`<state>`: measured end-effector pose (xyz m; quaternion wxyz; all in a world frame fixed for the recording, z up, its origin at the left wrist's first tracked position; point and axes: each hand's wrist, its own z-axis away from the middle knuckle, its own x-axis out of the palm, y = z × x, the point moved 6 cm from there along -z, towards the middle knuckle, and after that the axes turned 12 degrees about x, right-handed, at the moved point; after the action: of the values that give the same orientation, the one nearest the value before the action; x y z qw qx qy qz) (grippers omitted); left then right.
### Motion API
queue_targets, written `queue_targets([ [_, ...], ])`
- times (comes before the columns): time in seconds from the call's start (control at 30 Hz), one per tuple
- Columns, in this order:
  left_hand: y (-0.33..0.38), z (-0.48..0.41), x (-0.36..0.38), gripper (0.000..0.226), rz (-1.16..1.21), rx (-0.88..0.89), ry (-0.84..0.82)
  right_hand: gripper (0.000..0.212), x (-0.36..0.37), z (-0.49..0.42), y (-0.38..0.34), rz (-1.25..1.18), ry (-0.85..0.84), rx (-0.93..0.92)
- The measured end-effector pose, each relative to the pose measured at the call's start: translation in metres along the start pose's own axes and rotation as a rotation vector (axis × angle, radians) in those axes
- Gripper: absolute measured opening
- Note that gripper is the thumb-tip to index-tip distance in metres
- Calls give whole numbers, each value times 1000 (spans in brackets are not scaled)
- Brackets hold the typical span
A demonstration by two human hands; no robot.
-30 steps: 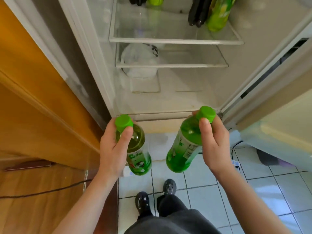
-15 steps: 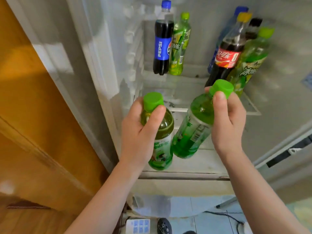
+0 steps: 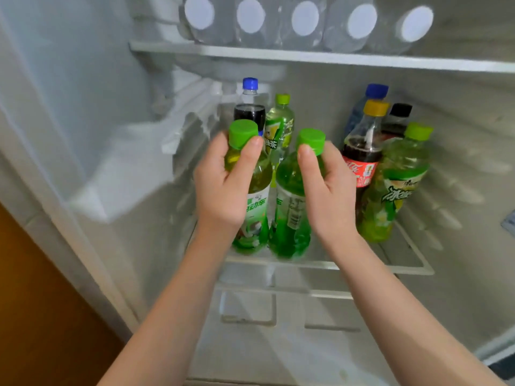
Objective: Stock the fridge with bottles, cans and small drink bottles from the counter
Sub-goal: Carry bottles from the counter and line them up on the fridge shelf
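Bottles: the left bottle (image 3: 257, 213) and right bottle (image 3: 289, 215) are hanging side by side inside the fridge (image 3: 83, 107), nearly touching, their bases sitting at the front edge of the shelf (image 3: 362, 267); whether they are resting on it cannot be told.
Left hand (image 3: 223, 185): is gripping the left bottle's neck and shoulder from the left, thumb lying just under the cap; the bottle is standing upright.
Right hand (image 3: 326, 188): is wrapping the right bottle's neck from the right, thumb pressing below the cap; the bottle is leaning slightly.
Materials: both bottles are showing clear plastic, ribbed green screw caps and glossy printed labels; the left drink is looking olive-yellow, the right one brighter green.
Shelf: clear glass with a pale rim, carrying the standing bottles.
Behind the hands: a dark cola (image 3: 250, 112) with a blue cap and a pale green tea (image 3: 280, 126) are standing together.
Right side: a red-labelled cola (image 3: 362, 160) with a yellow cap is standing just beside a big green bottle (image 3: 398, 185); a blue cap (image 3: 376, 91) and a black cap (image 3: 400, 110) are showing behind them.
Top shelf (image 3: 306, 55): five clear water bottles (image 3: 250, 15) are lying on their sides, white caps facing outward.
Fridge: white plastic walls are showing moulded rails on both sides.
Room: a brown wooden panel (image 3: 41, 302) is standing left of the fridge.
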<state>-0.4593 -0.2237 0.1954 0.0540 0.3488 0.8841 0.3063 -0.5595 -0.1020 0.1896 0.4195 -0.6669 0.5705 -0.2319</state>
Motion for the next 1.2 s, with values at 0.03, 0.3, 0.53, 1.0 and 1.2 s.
queue_targets([
  [0.03, -8, -2, 1, 10, -26, -1, 18, 24, 4, -6, 6, 8, -2, 15],
  [0.3, -48, -6, 5, 24, -174, 22, -10, 39, 32, -32, 34, 17, -103, 149],
  [0.53, -57, 0, 2, 7, -235, -5, 46, 42, 31, -31, 45, -9, -111, 196],
  [1.0, -100, 78, -20, 79, -364, -148, -304, 81, 27, 27, 103, 322, -259, 274],
  [1.2, -129, 43, -7, 79, -286, -167, -320, 79, 54, -10, 114, 354, -247, 265],
])
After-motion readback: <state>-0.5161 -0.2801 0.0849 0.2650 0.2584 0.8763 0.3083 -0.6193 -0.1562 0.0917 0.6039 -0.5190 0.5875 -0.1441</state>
